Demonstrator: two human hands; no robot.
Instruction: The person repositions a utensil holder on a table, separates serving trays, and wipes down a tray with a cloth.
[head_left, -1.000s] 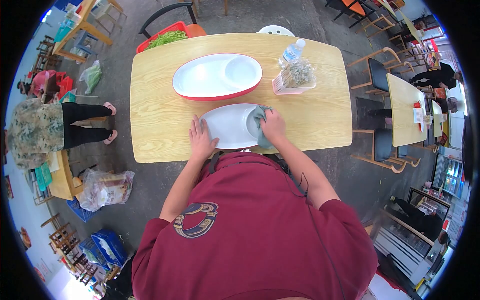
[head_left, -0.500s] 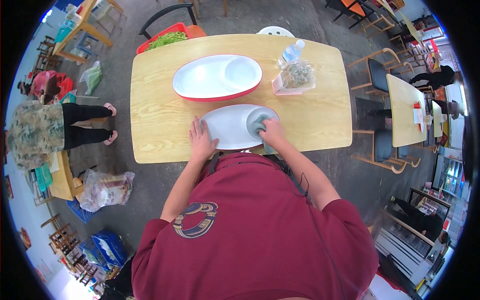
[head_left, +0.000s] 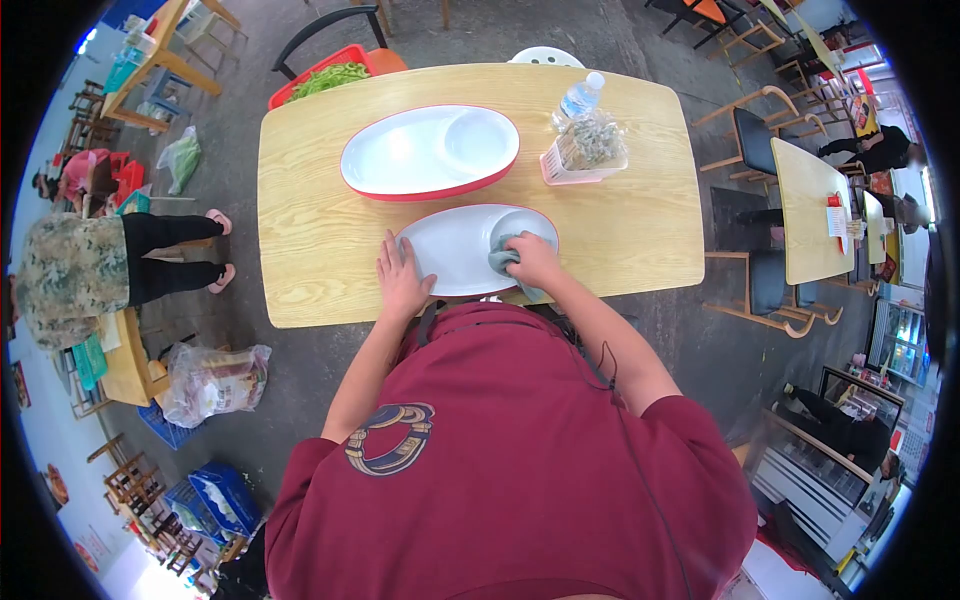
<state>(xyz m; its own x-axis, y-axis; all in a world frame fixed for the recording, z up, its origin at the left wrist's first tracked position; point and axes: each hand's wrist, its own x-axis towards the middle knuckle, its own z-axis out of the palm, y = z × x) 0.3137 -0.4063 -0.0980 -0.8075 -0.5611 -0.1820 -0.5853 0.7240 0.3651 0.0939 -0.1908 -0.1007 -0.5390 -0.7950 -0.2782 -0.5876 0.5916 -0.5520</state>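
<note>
Close to my body on the wooden table lies an oval white plate with a red rim and a round compartment at its right end. My right hand grips a grey-green cloth and presses it inside that round compartment; part of the cloth hangs below the hand. On the plate's left end rests my left hand, fingers stretched out and thumb apart, steadying nothing but the rim area it touches. A second oval plate, white inside and red outside, sits farther back.
Behind the plates on the table stand a water bottle and a pink-white basket with a plastic-wrapped bundle. A red basket of green vegetables is on a chair beyond. A person stands at the left.
My right hand has shifted slightly left with the cloth inside the round compartment. My left hand keeps its place on the plate.
</note>
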